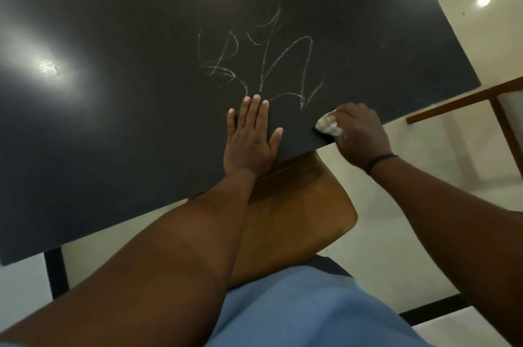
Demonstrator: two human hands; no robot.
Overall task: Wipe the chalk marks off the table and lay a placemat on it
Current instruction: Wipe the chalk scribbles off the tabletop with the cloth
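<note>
Now the wiping is just starting: the left hand point(250, 138) lies flat on the tabletop point(113, 120), the right hand point(360, 134) grips a rag point(328, 125) at the near edge, and next it should rub up over the chalk marks point(260, 63); no placemat shows.

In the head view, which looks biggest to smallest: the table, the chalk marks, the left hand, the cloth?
1. Table
2. Chalk marks
3. Left hand, though nearer the camera
4. Cloth, partly hidden in the right hand
</note>
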